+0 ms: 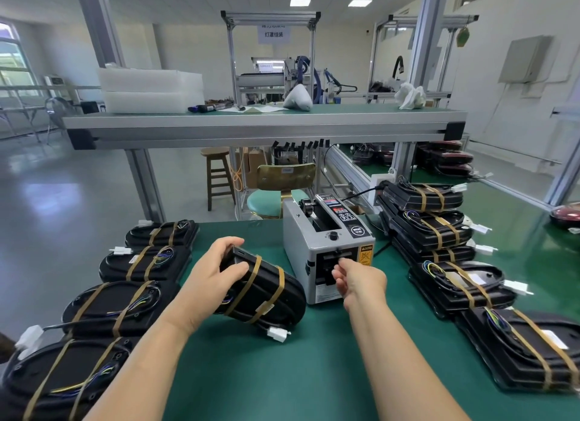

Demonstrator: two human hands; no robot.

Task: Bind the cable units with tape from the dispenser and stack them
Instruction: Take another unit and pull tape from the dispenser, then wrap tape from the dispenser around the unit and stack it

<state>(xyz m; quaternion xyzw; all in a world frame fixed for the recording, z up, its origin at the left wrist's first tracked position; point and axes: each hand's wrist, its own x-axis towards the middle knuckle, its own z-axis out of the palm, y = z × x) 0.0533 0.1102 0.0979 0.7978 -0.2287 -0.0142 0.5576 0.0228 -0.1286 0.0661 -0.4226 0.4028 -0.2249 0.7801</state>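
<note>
- The left hand is gripping a black cable unit in the middle of the frame, with the thumb lying on its top face and the other fingers curling over its far end.
- The cable unit is sitting tilted, its far end raised and its near end down at the green surface, just left of the tape dispenser.
- Two tan tape bands are wrapping the cable unit crosswise, and its white connector is lying at the near end.
- The right hand is reaching to the tape dispenser's front outlet, right of centre, with its fingers curling together at the slot; I cannot tell whether they are pinching a piece of tape.
- A row of bound units is lying along the left side of the frame, running from the lower left upward.
- More taped units are lying along the right side, with a stack rising at the middle right, beside the tape dispenser.
</note>
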